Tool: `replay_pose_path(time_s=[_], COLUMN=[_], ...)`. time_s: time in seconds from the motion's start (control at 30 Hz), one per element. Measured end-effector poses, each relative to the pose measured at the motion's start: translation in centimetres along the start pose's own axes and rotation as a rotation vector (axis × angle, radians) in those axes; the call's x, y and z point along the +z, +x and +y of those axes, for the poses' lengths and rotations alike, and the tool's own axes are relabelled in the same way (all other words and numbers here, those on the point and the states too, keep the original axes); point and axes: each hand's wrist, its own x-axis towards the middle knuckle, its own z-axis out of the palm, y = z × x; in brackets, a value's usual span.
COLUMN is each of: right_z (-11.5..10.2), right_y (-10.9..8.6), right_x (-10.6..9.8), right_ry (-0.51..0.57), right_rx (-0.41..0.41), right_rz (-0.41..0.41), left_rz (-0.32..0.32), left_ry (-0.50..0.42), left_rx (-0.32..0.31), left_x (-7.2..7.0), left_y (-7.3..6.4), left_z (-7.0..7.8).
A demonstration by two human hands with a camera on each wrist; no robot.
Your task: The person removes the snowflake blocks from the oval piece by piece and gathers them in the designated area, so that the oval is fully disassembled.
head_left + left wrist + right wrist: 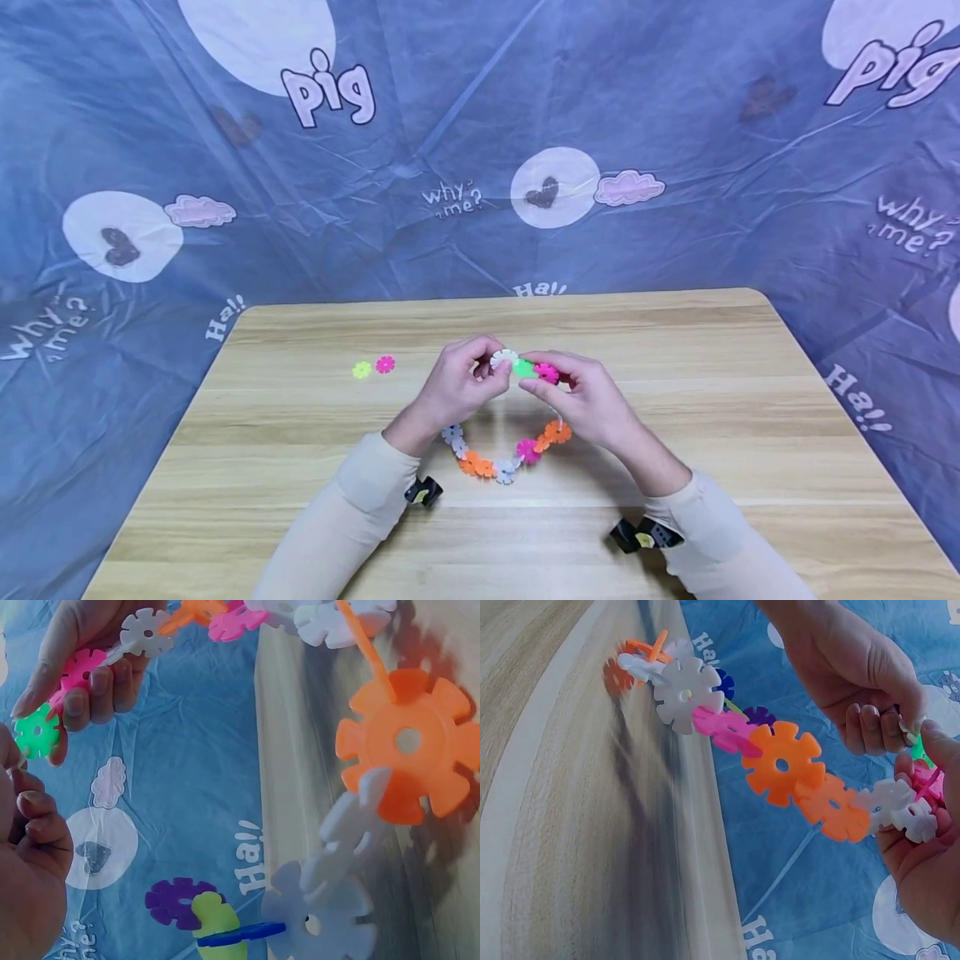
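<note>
My left hand (467, 379) pinches a white notched plastic snowflake disc (504, 359) between thumb and fingers. Right beside it, my right hand (585, 396) pinches a green snowflake disc (37, 730), its other fingers curled by a pink disc (84, 669) joined to the green one. From the right hand a chain of interlocked discs hangs in a curve, with white, orange (783, 764) and pink ones. Purple (180, 901), yellow (219, 919) and blue discs continue it near the left wrist. Fingers hide whether white and green are joined.
Two loose snowflake discs, one yellow (362, 369) and one pink (386, 364), lie on the wooden table (300, 475) left of the hands. A blue printed cloth (420, 125) hangs behind the table. Each wrist wears a small black camera (643, 534).
</note>
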Motion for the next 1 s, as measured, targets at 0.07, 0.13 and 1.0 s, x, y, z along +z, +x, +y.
replay_pose_path(time_s=[0.07, 0.13, 1.0], right_z=[0.0, 0.1, 0.2], right_y=[0.1, 0.1, -0.1], right_x=[0.0, 0.0, -0.5], right_ry=[-0.003, -0.003, -0.031], right_rx=[0.003, 0.01, 0.019], right_rz=[0.003, 0.001, 0.008], left_rz=[0.003, 0.001, 0.012], left_ry=[0.012, 0.004, 0.013], left_rx=[0.002, -0.011, -0.306], left_x=[0.0, -0.1, -4.2], left_y=[0.0, 0.0, -1.8], left_z=[0.0, 0.0, -0.3])
